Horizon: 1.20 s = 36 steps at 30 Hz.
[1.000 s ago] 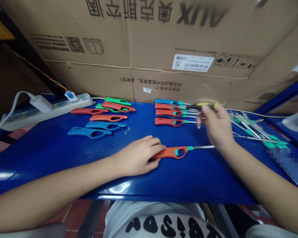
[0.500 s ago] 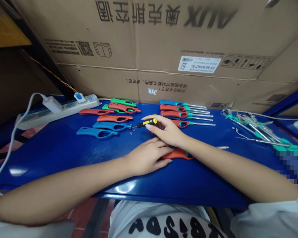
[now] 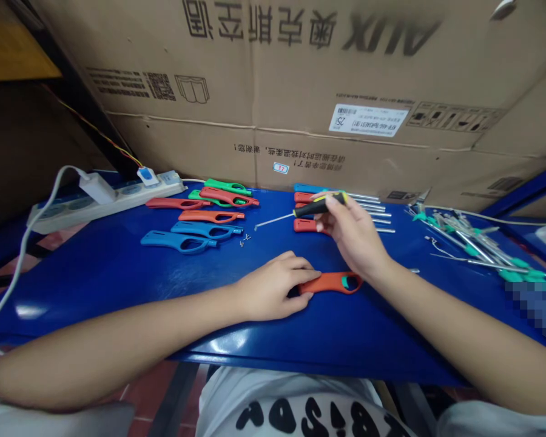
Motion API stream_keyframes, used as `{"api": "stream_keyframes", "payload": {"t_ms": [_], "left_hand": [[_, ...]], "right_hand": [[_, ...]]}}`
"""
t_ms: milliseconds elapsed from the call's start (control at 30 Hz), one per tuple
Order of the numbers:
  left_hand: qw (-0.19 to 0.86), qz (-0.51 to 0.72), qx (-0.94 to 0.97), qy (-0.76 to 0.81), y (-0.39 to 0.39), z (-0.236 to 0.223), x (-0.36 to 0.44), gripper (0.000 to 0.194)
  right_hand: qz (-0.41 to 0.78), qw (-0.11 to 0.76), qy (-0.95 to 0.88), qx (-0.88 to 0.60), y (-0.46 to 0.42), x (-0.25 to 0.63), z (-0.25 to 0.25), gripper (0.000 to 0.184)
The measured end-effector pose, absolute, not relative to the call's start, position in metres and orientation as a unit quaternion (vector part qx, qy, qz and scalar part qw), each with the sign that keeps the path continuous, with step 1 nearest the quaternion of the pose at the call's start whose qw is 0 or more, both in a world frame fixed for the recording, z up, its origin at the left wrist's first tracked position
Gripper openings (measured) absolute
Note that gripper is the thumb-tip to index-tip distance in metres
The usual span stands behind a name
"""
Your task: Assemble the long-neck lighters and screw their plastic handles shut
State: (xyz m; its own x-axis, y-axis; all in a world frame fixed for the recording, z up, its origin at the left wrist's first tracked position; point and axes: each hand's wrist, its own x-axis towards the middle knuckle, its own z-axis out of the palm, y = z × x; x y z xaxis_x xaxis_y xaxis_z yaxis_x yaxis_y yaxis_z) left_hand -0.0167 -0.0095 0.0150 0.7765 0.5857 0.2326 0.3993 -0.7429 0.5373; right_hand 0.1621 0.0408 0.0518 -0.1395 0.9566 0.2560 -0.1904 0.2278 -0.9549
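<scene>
My right hand [image 3: 355, 235] grips a black and yellow screwdriver [image 3: 308, 209], raised above the table with its shaft pointing left. A tiny bit shows at the shaft's tip; I cannot tell if it is a screw. My left hand [image 3: 269, 287] lies on the table with its fingers closed on the left end of an orange lighter [image 3: 331, 282]. The lighter lies flat, its metal tube partly hidden behind my right wrist. Several small screws [image 3: 244, 240] are scattered on the table, left of the screwdriver and beyond my left hand.
Loose lighter handles, including a blue one [image 3: 178, 241], lie at the left. Lighters with metal tubes [image 3: 384, 223] are lined up behind my right hand. Green-ended metal tubes [image 3: 486, 243] are heaped at the right. A power strip [image 3: 54, 213] and a large carton [image 3: 291, 79] stand behind.
My right hand has moved up and right, lifting the screwdriver from near the screws. More of the orange lighter shows. My left hand has stayed in place.
</scene>
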Motion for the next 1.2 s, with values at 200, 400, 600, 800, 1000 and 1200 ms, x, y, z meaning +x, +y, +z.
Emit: {"api": "stream_keyframes", "payload": {"t_ms": [200, 400, 600, 800, 1000, 1200], "left_hand": [[0.287, 0.257, 0.881, 0.274, -0.005, 0.004, -0.014, 0.042], [0.413, 0.351, 0.749, 0.381, -0.009, 0.014, -0.010, 0.041], [0.427, 0.383, 0.723, 0.385, -0.015, 0.031, -0.010, 0.013], [0.366, 0.400, 0.753, 0.373, -0.013, 0.033, -0.013, 0.008], [0.305, 0.413, 0.788, 0.340, -0.014, 0.033, -0.016, 0.003], [0.272, 0.398, 0.811, 0.330, -0.013, 0.030, -0.019, 0.005]], "right_hand": [[0.602, 0.569, -0.448, -0.337, 0.034, 0.201, 0.056, 0.028], [0.618, 0.585, -0.401, -0.340, 0.035, 0.213, 0.046, 0.021], [0.615, 0.586, -0.412, -0.329, 0.029, 0.209, 0.047, 0.021], [0.604, 0.591, -0.411, -0.343, 0.027, 0.206, 0.047, 0.021], [0.582, 0.582, -0.420, -0.383, 0.025, 0.204, 0.045, 0.019], [0.563, 0.582, -0.446, -0.381, 0.022, 0.205, 0.048, 0.023]]}}
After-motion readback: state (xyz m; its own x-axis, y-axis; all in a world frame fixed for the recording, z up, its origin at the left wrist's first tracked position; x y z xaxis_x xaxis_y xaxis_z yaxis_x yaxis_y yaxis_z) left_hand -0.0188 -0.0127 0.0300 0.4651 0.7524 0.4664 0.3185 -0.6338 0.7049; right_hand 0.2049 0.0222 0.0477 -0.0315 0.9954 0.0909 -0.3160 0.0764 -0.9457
